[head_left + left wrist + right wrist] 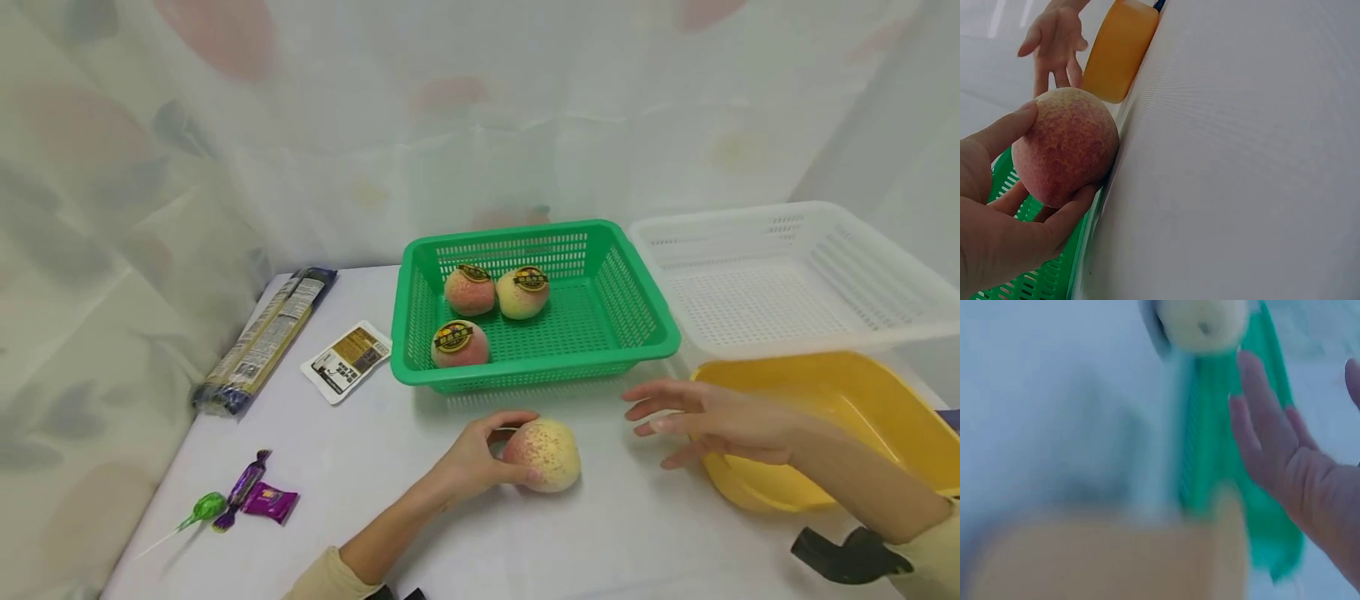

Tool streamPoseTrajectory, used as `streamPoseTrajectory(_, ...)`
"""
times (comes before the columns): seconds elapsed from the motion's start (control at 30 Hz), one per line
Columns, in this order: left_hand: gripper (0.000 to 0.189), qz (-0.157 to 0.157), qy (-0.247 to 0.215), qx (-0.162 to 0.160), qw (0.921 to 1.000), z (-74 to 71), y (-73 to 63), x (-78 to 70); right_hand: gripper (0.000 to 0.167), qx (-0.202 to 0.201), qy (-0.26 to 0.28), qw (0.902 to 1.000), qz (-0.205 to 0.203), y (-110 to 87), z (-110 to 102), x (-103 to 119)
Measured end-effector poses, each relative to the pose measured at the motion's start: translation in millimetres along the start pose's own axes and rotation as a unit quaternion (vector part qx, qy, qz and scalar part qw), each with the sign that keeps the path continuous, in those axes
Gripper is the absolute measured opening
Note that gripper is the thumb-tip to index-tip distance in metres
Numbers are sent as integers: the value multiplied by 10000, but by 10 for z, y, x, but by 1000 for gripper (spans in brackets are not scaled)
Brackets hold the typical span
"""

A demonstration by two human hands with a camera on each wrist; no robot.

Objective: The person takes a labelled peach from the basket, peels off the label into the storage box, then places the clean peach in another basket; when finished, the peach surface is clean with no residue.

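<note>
In the head view my left hand (480, 454) holds a pink and yellow peach (551, 454) low over the white table, in front of the green basket (660, 346). Thumb and fingers curve round the peach (1066, 147) from its left side, as the left wrist view also shows. To the right, my right hand (720, 421) hovers with spread, relaxed fingers and nothing in its grasp, overlapping the edge of a yellow basin (765, 500). Three more peaches sit inside the green basket, such as the front one (463, 354), each bearing a dark label.
A white basket (750, 342) stands at the back right, behind the yellow basin. Left of the green basket lie a flat packet (347, 362) and a long dark-and-gold package (266, 342). Nearer are a green lollipop (208, 506) and two purple-wrapped candies (270, 502).
</note>
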State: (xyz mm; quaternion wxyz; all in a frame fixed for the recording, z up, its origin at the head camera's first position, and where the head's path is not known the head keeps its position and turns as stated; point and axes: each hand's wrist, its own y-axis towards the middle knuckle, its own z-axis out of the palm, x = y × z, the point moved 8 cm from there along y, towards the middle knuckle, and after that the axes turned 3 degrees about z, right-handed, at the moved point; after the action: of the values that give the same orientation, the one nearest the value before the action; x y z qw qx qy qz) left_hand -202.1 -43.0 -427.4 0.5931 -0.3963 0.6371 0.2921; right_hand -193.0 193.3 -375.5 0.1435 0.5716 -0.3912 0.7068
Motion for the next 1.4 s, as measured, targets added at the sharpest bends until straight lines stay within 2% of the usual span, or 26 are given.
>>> streamPoseTrajectory(0.13, 63, -31, 18, 5, 10000, 8, 3, 2, 60, -198, -91, 9997, 116, 280, 228, -106)
streamPoseTrajectory(0.3, 62, -6, 30, -10, 10000, 9, -7, -15, 69, -330, -58, 9994, -13, 567, 466, -176)
streamPoseTrajectory(0.4, 61, 14, 11, -5, 10000, 9, -22, -33, 73, -387, -52, 9991, -177, 683, 573, -180)
streamPoseTrajectory(0.57, 62, 35, 64, -19, 10000, 15, -14, -42, 72, -723, -119, 9969, -299, 771, 644, -164)
streamPoseTrajectory(0.63, 64, 31, 215, 34, 9998, 15, -9, -52, 71, -813, -56, 9963, -276, 778, 649, -169)
streamPoseTrajectory(0.73, 69, 111, 972, 242, 9949, -51, -37, -163, 72, -853, 25, 9960, -272, 776, 650, -179)
streamPoseTrajectory(0.83, 69, 477, 1379, 462, 9882, -216, -135, -440, 72, -847, 45, 9960, -290, 778, 649, -188)
streamPoseTrajectory(0.87, 67, 701, 1352, 471, 9872, -294, -179, -565, 72, -842, 56, 9960, -290, 779, 649, -191)
streamPoseTrajectory(0.93, 61, 1243, 857, 423, 9876, -465, -280, -819, 73, -849, 68, 9960, -282, 781, 643, -195)
streamPoseTrajectory(1.0, 56, 1742, 461, 147, 9835, -676, -385, -1030, 73, -839, 97, 9960, -285, 782, 642, -195)
streamPoseTrajectory(1.07, 51, 2059, 294, -380, 9774, -921, -472, -1160, 74, -839, 104, 9960, -281, 781, 638, -195)
streamPoseTrajectory(1.1, 49, 2108, 259, -692, 9747, -1050, -505, -1189, 74, -842, 106, 9960, -290, 781, 636, -194)
streamPoseTrajectory(1.2, 46, 1946, 279, -1703, 9656, -1430, -569, -1166, 73, -838, 108, 9959, -331, 779, 638, -192)
streamPoseTrajectory(1.27, 47, 1767, 154, -2125, 9609, -1625, -579, -1090, 73, -837, 121, 9958, -358, 778, 642, -195)
streamPoseTrajectory(1.33, 51, 1480, 92, -2322, 9613, -1757, -555, -965, 73, -835, 151, 9957, -374, 776, 647, -201)
streamPoseTrajectory(1.4, 56, 1086, 95, -2267, 9679, -1813, -491, -801, 73, -860, 158, 9955, -370, 775, 649, -210)
